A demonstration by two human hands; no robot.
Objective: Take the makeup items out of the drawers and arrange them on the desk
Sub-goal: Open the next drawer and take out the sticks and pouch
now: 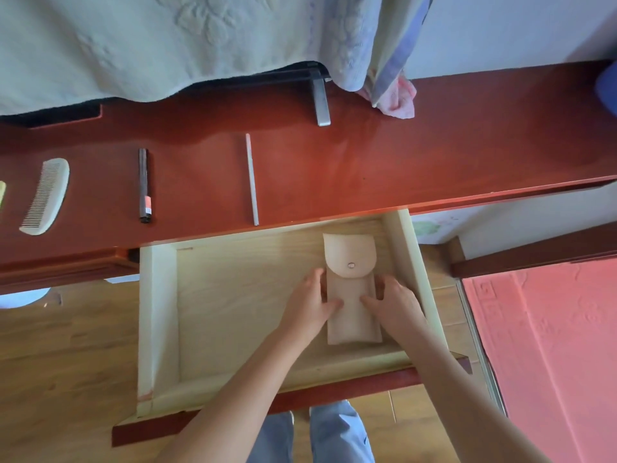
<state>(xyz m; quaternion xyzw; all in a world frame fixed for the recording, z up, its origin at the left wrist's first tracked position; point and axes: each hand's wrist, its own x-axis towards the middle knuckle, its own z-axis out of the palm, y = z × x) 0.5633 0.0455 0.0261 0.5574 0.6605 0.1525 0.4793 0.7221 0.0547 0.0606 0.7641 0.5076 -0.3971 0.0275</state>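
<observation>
A pale pink pouch [350,262] with a snap flap lies flat on the bottom of the open wooden drawer [157,315]. My left hand [312,300] grips its left edge and my right hand [392,304] grips its right edge, thumbs pressed on top. On the red-brown desk [417,155] lie a cream comb [46,195], a dark pen-shaped makeup stick [144,185] and a thin white stick [252,178], spaced in a row.
A quilted blanket [150,41] hangs over the desk's back edge. A metal bracket [321,101] and a pink cloth [399,98] sit at the back. A yellow-green item [1,195] shows at the left edge. A pink mat [551,345] lies on the wooden floor at right.
</observation>
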